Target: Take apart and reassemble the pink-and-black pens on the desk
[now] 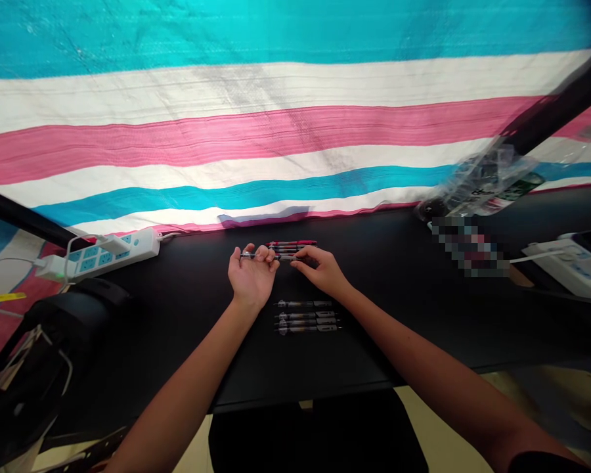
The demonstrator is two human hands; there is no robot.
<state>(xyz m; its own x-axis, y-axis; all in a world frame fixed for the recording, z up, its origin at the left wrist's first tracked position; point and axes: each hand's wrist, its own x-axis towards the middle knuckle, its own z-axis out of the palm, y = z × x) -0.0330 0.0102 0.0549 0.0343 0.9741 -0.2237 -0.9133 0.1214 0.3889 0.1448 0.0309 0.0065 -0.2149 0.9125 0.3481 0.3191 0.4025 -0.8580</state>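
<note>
Fingers of the left hand curl over a slim pen, palm turned up, with the thumb standing off to the left of them. From where I stand, the pen's long axis runs crosswise, left to right, almost in line with the desk's far edge — so it bridges the two hands, and neither is nearer than the other. Just behind it on the desk lie some red pens, set along much the same line. On the near side, between the forearms, are several dark pens, also lying crosswise, one a little apart from the rest. Then comes the right hand, reaching in from the right — its thumb and forefinger pinched together on the pen's right end, though the exact contact is too small to make out. Farther right sits a plastic bag, well apart.
</note>
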